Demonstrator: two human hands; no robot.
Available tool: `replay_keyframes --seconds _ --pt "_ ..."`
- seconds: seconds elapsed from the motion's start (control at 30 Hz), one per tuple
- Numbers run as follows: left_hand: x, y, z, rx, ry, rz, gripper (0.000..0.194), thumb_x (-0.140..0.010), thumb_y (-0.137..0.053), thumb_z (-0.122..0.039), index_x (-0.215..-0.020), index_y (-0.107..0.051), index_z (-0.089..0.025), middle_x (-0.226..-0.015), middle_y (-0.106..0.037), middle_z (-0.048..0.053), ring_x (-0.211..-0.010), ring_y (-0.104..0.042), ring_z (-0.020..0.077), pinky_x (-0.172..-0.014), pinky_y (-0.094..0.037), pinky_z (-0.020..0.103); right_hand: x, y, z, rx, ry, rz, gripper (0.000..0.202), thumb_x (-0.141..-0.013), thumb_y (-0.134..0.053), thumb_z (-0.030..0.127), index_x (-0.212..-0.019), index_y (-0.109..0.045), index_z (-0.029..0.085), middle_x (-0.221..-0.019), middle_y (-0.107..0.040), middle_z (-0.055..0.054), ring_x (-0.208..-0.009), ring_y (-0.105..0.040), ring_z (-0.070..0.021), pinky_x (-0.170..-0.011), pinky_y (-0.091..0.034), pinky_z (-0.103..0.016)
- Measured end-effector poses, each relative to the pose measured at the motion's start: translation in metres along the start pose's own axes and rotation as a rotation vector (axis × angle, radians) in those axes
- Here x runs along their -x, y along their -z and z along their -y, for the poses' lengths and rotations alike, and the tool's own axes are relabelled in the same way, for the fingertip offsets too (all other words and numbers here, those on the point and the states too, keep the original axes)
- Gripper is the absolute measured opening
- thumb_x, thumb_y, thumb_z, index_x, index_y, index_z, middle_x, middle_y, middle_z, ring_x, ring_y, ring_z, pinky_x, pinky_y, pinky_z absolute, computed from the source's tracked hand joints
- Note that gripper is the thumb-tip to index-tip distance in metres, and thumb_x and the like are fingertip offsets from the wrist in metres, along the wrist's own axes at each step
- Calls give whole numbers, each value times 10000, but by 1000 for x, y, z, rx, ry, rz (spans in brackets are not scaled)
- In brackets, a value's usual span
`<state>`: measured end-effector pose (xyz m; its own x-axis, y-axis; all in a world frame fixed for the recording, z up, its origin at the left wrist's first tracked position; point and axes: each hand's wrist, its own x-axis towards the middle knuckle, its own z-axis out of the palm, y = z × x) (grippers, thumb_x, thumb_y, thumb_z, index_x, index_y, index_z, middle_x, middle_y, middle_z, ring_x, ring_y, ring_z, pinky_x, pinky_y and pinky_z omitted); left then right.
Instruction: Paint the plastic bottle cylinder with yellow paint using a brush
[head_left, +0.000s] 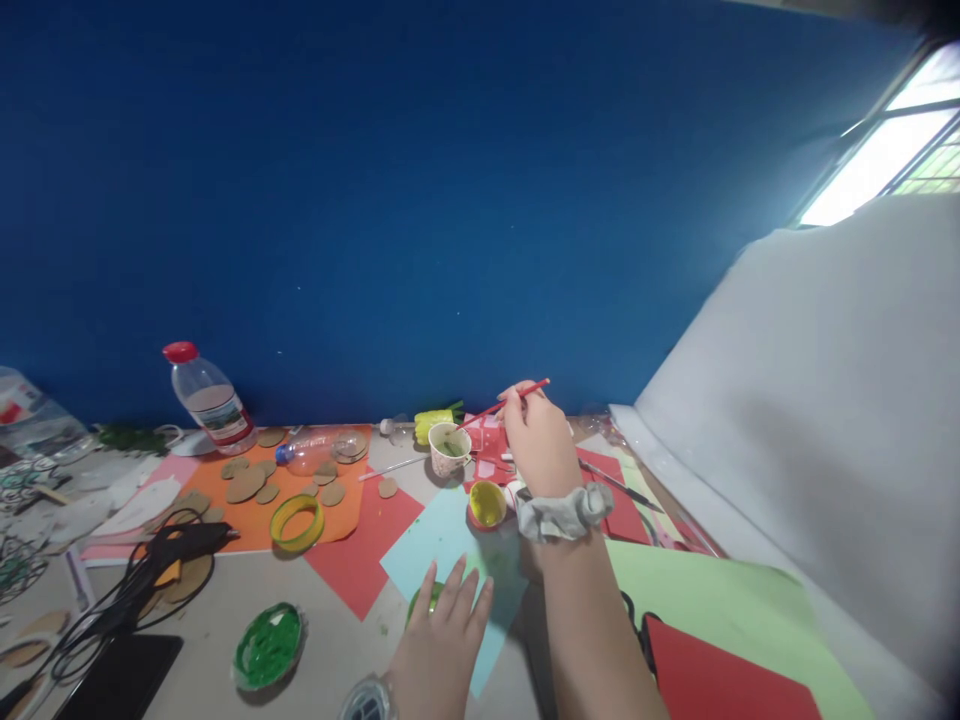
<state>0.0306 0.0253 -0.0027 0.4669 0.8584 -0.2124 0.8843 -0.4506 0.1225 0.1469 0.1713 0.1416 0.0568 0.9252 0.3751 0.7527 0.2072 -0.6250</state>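
Observation:
My right hand (536, 435), with a grey scrunchie at the wrist, holds a red paintbrush (491, 409) whose lower end reaches into a patterned paper cup (448, 458) of murky greenish liquid. My left hand (444, 630) lies with fingers spread over a small green round object (424, 598), mostly hidden beneath it, beside light blue paper (431, 528). Between the hands stands a small cup with yellow paint (487, 504). A dish of green paint (268, 646) is to the left of my left hand.
Left of the paper cup are a clear bottle (307, 454), a yellow tape roll (297, 524) and cardboard discs. A red-capped bottle (217, 405) stands by the blue wall. A black glue gun (180, 541) with cable lies left; red sheets (727, 670) lie right.

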Motion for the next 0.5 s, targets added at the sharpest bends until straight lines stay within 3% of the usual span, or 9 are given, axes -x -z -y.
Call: replay_keyframes --seconds 0.3,0.5 --pt "1 6 0 16 3 26 483 -955 -358 -140 -1436 -357 -178 -1487 -349 109 -1400 -275 303 -1121 -301 584 5 4 0 -129 44 50 463 -964 -243 511 -897 -606 232 -689 -648 -31 -638 -613 -205 -596 -401 -296" --pt "1 8 0 25 13 50 478 -965 -337 -156 -1442 -346 -167 -1499 -328 104 -1407 -245 306 -1130 -276 588 3 4 1 -164 64 35 369 -960 -315 476 -872 -573 227 -712 -654 -22 -635 -611 -198 -627 -404 -306"
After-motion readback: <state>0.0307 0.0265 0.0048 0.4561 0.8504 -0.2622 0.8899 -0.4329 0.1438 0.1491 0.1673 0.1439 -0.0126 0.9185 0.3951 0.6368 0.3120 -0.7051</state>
